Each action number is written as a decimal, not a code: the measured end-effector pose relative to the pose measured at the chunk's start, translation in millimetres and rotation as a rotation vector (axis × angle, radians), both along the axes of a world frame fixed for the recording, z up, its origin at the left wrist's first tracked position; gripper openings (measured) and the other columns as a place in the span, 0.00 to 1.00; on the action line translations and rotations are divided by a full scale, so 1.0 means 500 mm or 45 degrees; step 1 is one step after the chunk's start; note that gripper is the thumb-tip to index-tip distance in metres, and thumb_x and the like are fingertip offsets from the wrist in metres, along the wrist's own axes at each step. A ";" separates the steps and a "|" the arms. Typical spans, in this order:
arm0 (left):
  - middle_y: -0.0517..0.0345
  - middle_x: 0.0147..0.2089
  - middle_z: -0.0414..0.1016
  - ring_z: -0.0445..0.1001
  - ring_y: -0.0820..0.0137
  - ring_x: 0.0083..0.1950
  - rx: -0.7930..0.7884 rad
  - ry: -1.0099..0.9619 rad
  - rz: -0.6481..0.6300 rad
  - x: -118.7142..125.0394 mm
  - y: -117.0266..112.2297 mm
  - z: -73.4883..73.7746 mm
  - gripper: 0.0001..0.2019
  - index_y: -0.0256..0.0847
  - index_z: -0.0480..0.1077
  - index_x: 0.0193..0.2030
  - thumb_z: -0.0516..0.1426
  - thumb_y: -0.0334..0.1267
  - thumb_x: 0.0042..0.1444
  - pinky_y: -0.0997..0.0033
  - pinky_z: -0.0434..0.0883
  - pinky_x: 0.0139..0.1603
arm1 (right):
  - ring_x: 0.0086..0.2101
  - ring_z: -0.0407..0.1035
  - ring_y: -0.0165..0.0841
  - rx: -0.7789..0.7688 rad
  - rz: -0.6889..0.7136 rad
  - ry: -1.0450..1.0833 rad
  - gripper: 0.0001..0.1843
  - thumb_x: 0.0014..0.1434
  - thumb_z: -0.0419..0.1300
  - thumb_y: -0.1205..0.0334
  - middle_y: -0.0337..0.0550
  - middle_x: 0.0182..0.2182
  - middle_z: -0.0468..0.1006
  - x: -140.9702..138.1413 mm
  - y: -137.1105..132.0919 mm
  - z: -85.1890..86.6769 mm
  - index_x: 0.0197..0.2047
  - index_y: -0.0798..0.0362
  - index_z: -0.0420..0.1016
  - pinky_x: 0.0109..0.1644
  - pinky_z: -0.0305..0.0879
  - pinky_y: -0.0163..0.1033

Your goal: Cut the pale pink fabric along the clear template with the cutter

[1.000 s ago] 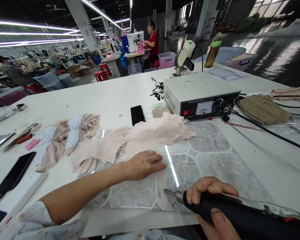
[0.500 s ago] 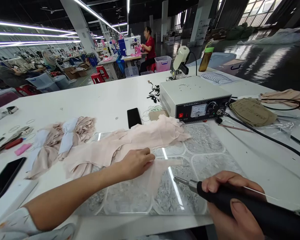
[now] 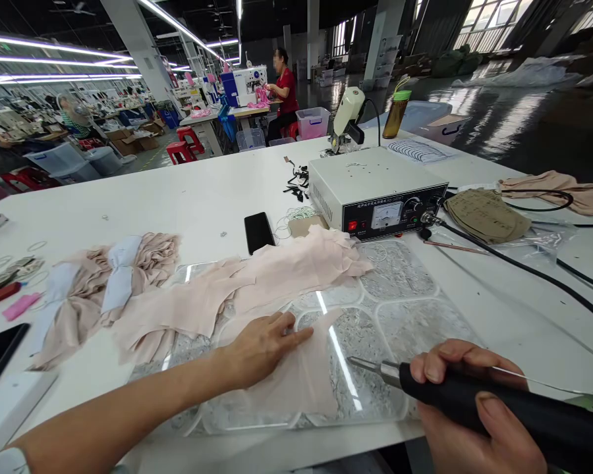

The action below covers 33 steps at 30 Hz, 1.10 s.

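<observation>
My left hand (image 3: 259, 345) lies flat, fingers stretched out, on a sheer pale pink fabric piece (image 3: 304, 375) spread over a scratched glass plate (image 3: 405, 316). My right hand (image 3: 469, 408) grips a black handheld cutter (image 3: 474, 398) low at the right; its metal tip (image 3: 360, 363) hovers just right of the fabric piece. Behind the left hand lies a pile of pink fabric pieces (image 3: 257, 276). A black cable (image 3: 514, 263) runs to the white control box (image 3: 375, 187).
A black phone (image 3: 258, 232) lies behind the pile. Bundled beige and white fabric (image 3: 113, 280) sits at the left, tan pattern pieces (image 3: 487, 214) at the right. A brown bottle (image 3: 394, 113) stands at the back. A person in red sits at a distant sewing machine.
The sheer piece has been drawn nearer and turned on the glass under my left hand, whose fingers have flattened. The cutter's tip has shifted right.
</observation>
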<state>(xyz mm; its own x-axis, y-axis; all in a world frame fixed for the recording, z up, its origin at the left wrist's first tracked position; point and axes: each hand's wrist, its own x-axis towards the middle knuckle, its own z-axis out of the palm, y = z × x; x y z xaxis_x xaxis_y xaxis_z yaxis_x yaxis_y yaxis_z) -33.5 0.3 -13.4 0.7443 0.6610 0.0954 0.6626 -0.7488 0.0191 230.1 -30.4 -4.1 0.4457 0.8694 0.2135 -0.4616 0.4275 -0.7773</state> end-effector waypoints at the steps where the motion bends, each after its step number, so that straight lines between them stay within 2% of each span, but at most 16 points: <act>1: 0.52 0.43 0.67 0.69 0.69 0.34 0.027 0.023 -0.016 -0.001 0.001 -0.004 0.27 0.44 0.55 0.60 0.47 0.22 0.55 0.73 0.69 0.31 | 0.22 0.63 0.29 -0.001 -0.002 0.001 0.07 0.47 0.59 0.63 0.38 0.27 0.69 -0.002 -0.002 0.000 0.33 0.51 0.71 0.22 0.65 0.38; 4: 0.52 0.42 0.66 0.67 0.69 0.33 0.056 0.037 -0.027 0.000 0.002 -0.008 0.26 0.42 0.53 0.60 0.48 0.22 0.55 0.72 0.69 0.30 | 0.22 0.63 0.29 -0.012 -0.015 -0.010 0.07 0.47 0.58 0.63 0.38 0.27 0.68 -0.010 -0.003 -0.001 0.33 0.51 0.71 0.22 0.65 0.38; 8: 0.54 0.42 0.65 0.67 0.69 0.33 0.046 0.027 -0.012 0.004 0.003 -0.010 0.30 0.42 0.48 0.63 0.47 0.20 0.54 0.73 0.68 0.30 | 0.22 0.64 0.29 0.024 -0.011 -0.011 0.07 0.47 0.58 0.63 0.38 0.27 0.67 -0.019 0.005 -0.004 0.33 0.51 0.70 0.22 0.65 0.38; 13: 0.54 0.42 0.66 0.67 0.70 0.32 -0.016 0.027 0.068 -0.003 0.011 -0.016 0.31 0.43 0.50 0.62 0.48 0.20 0.52 0.75 0.66 0.27 | 0.22 0.65 0.28 0.050 0.019 -0.015 0.07 0.49 0.59 0.62 0.38 0.28 0.69 -0.030 0.016 -0.005 0.34 0.51 0.71 0.23 0.66 0.38; 17: 0.54 0.42 0.68 0.67 0.72 0.28 -0.035 -0.111 0.126 -0.015 0.017 -0.004 0.26 0.44 0.54 0.62 0.45 0.21 0.57 0.75 0.68 0.26 | 0.22 0.65 0.28 0.038 0.010 -0.006 0.07 0.48 0.60 0.62 0.39 0.28 0.70 -0.035 0.013 -0.004 0.34 0.52 0.71 0.23 0.66 0.38; 21: 0.52 0.45 0.69 0.72 0.72 0.34 -0.069 -0.232 0.034 -0.016 0.015 0.015 0.15 0.42 0.64 0.55 0.44 0.29 0.66 0.74 0.72 0.33 | 0.23 0.65 0.29 0.013 0.021 0.020 0.07 0.48 0.59 0.63 0.39 0.28 0.69 -0.033 0.004 -0.007 0.34 0.51 0.71 0.23 0.65 0.38; 25: 0.50 0.44 0.70 0.72 0.71 0.35 -0.103 -0.287 -0.095 0.003 0.004 0.018 0.12 0.39 0.67 0.51 0.45 0.34 0.69 0.73 0.72 0.34 | 0.23 0.65 0.29 -0.004 0.048 0.050 0.07 0.49 0.58 0.63 0.38 0.28 0.69 -0.031 -0.003 -0.010 0.34 0.51 0.72 0.23 0.66 0.37; 29: 0.50 0.44 0.69 0.71 0.70 0.35 -0.243 -0.258 -0.144 0.032 0.006 0.013 0.12 0.38 0.68 0.49 0.46 0.35 0.69 0.71 0.72 0.35 | 0.21 0.64 0.27 -0.025 0.030 0.034 0.08 0.49 0.58 0.62 0.38 0.27 0.69 -0.034 -0.003 -0.009 0.34 0.52 0.73 0.21 0.63 0.36; 33: 0.53 0.41 0.69 0.71 0.73 0.34 -0.488 -0.335 -0.119 0.055 0.019 0.009 0.11 0.37 0.70 0.41 0.48 0.34 0.68 0.75 0.71 0.36 | 0.20 0.63 0.27 -0.044 0.011 0.044 0.08 0.48 0.58 0.61 0.39 0.27 0.69 -0.038 -0.001 -0.012 0.34 0.52 0.73 0.21 0.63 0.36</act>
